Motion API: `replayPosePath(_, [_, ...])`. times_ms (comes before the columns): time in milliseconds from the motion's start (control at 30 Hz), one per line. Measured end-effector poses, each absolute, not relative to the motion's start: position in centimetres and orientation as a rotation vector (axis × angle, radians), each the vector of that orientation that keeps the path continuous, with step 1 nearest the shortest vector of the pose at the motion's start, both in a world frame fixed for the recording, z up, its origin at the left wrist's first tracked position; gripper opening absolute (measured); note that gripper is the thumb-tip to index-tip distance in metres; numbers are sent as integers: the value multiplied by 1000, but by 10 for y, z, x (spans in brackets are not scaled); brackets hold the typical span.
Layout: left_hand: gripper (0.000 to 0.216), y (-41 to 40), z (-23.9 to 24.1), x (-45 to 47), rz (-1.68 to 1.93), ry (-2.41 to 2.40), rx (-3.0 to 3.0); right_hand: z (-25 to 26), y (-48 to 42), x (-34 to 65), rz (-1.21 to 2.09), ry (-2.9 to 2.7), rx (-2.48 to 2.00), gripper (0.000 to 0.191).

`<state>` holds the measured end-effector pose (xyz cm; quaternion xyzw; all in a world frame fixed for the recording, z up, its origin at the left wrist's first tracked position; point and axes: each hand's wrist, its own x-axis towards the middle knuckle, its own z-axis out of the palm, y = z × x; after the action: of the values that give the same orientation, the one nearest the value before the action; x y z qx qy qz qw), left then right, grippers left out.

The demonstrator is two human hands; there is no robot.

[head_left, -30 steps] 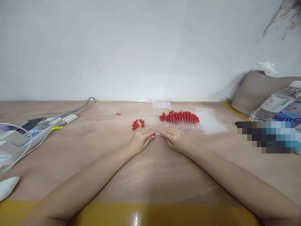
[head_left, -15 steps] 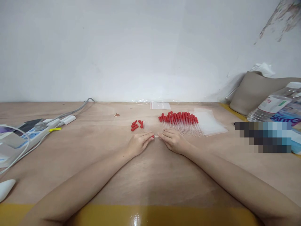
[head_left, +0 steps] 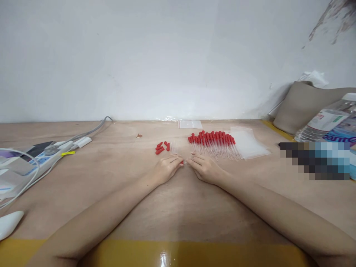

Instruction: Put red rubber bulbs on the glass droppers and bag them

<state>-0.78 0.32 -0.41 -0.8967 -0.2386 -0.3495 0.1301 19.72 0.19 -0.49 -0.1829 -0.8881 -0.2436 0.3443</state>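
Note:
Over the middle of the wooden table, my left hand (head_left: 168, 168) is closed on a red rubber bulb (head_left: 182, 162), whose tip shows past the fingers. Facing it, my right hand (head_left: 204, 167) pinches a thin clear glass tube (head_left: 185, 162), most of it hidden by the fingers. Tube and bulb meet in the small gap between the fingertips. Behind my left hand lie several loose red bulbs (head_left: 159, 150) beside a few bare clear tubes (head_left: 174, 147). Behind my right hand, many droppers with red bulbs (head_left: 213, 138) lie side by side, bulbs toward the wall.
A clear plastic bag (head_left: 247, 142) lies by the droppers, and a small white packet (head_left: 190, 124) near the wall. At left are a power strip (head_left: 46, 159) with cables and a white object (head_left: 9, 224). A water bottle (head_left: 324, 120) and a grey-brown container (head_left: 292, 105) stand at right.
My hands have come slightly closer together, and less of the tube shows between them. The whole view has shifted a little.

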Motion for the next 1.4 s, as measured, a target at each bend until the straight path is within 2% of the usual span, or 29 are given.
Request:
replayPosePath(167, [19, 6, -3, -10, -1117, -719, -2616, -2, 4, 197, -501, -2279, -632, 19])
replayPosePath(300, [23, 7, -1, -13, -1186, -813, -2635, 0, 5, 197, -532, -2185, -661, 14])
replayPosePath(600, [16, -1, 5, -11, -1315, -864, -2706, -3, 4, 201, -582, -2171, -530, 15])
replayPosePath(733, [15, 0, 4, -12, -1223, -845, -2781, -2, 2, 198, -596, -2205, -465, 17])
replayPosePath(967, [19, -3, 7, -11, -1081, -784, -2892, -6, 0, 194, -360, -2270, -485, 16])
replayPosePath(1233, [15, 4, 3, -13, -1237, -830, -2856, -2, -1, 186, 13, -2243, -658, 22])
replayPosePath(1400, [24, 10, 2, -20, -1309, -811, -2845, 2, -1, 189, -8, -2255, -702, 23])
